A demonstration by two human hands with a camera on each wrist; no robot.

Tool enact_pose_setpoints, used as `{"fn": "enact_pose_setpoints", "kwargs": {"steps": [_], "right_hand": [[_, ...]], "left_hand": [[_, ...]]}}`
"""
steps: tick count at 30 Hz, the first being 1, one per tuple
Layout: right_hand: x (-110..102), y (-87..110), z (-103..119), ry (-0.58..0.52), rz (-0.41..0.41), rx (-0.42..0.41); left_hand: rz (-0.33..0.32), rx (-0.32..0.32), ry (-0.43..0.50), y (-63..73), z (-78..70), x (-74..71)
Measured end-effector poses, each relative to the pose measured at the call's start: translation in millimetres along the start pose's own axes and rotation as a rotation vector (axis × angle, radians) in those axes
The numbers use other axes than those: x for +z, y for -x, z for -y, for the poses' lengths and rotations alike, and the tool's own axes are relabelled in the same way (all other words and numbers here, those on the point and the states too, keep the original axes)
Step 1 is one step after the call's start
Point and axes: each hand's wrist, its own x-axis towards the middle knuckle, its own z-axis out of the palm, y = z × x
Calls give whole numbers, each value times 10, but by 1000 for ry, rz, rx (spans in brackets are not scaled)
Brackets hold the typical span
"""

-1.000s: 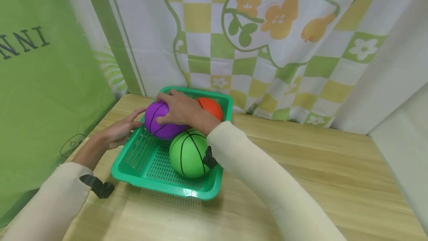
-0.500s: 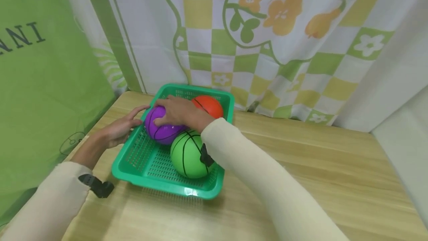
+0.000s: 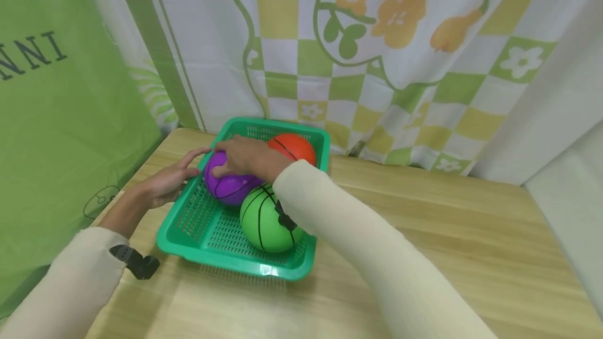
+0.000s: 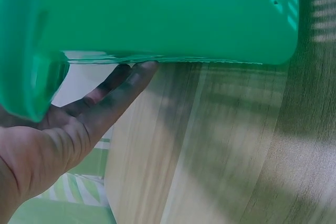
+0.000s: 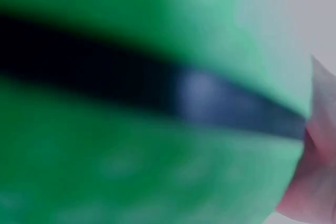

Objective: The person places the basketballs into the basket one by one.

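A purple ball with black seam lines sits in the back left of a green plastic basket. My right hand grips this ball from above, thumb on the near side and fingers over its far side. Outside the basket's left side, my left hand has its fingers extended; in the left wrist view those fingertips meet the outer wall below the rim. A green ball lies at the front right, under my right wrist, and fills most of the right wrist view. Behind my right hand is an orange-red ball.
The basket stands on a wooden table, near its left edge. A patterned curtain hangs along the back, and a green cloth hangs at the left. A white wall borders the right side.
My right hand has moved slightly down and left with the purple ball, which sits lower in the basket. More of the orange-red ball shows. The left hand stays about where it was.
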Motion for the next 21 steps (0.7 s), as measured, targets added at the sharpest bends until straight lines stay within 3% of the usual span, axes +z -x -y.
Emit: {"fn": "enact_pose_setpoints", "kwargs": {"steps": [6,12,17,21], "right_hand": [[18,52,-5,-10,-15,14],[-42,81,-34,-47,-23,-17],[-97,138,-94,-75,-9,-44],[-138,199,-197,-102,-11,-32]], "left_hand": [[10,-16,-13,-27,-20,2],[-11,-15,-98,-48,-46,-64],[-44,29,-173,-34,-55,-83],[-93,89,-296,-13,-140,-76]]}}
